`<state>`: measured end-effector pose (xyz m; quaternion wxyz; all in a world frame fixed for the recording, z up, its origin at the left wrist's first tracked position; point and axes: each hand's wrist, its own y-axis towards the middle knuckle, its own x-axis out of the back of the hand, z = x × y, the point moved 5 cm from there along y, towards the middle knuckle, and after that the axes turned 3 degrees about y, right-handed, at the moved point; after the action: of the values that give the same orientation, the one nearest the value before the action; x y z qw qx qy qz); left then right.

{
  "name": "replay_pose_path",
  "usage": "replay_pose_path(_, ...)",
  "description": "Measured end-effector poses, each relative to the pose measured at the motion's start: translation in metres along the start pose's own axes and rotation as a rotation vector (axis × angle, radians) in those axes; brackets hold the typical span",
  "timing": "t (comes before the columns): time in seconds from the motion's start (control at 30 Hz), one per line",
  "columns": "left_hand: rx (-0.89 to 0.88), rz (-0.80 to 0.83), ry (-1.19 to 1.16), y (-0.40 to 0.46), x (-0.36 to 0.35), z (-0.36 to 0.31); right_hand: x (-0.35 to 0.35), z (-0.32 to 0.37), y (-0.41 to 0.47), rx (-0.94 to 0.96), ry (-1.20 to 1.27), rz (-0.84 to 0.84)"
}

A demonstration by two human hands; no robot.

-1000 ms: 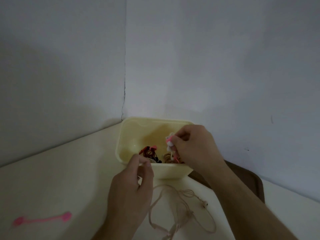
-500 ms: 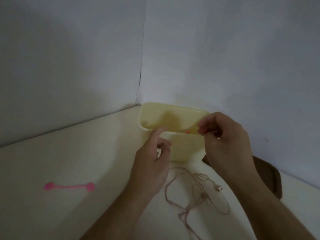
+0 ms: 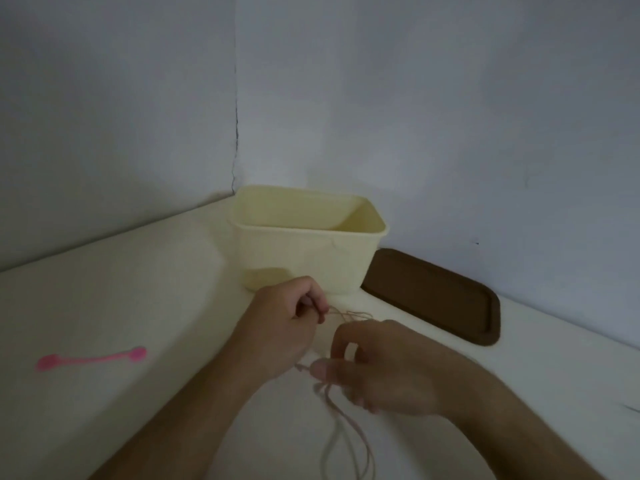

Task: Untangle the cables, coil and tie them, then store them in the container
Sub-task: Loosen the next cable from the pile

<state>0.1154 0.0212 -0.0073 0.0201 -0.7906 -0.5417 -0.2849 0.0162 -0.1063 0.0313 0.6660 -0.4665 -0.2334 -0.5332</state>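
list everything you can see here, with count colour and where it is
container: 1, pale yellow, open top, on the table near the wall corner; its contents are hidden from this angle
lid: 1, dark brown, lying flat on the table to the right of the container
cable tie: 1, pink, lying on the table at the far left, untouched
cable: 1, pinkish beige, thin, on the table in front of the container, running between both hands and trailing toward the bottom edge
table: 1, cream white
walls: 2, grey white, meeting in a corner behind the container
left hand: 1, pinches the cable's far end just in front of the container
right hand: 1, blurred, holds the cable nearer the camera
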Motion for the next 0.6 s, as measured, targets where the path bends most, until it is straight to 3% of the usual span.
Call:
replay_pose_path(0.13, -0.006, 0.105, -0.159, -0.002, -0.006, -0.004, -0.006, -0.004, -0.002, 0.026, -0.129, 0.043)
replay_pose_path(0.3, -0.054, 0.375, -0.487, -0.01, -0.02, -0.021, 0.048, -0.012, -0.009, 0.196, 0.231, -0.432)
replay_pose_path(0.43, -0.053, 0.218, -0.436, -0.007, -0.011, -0.023, 0.069, -0.02, -0.019, 0.254, 0.427, -0.592)
replay_pose_path(0.6, -0.067, 0.048, -0.504, -0.003, 0.005, -0.025, 0.089, -0.034, -0.028, 0.176, 0.177, -0.73)
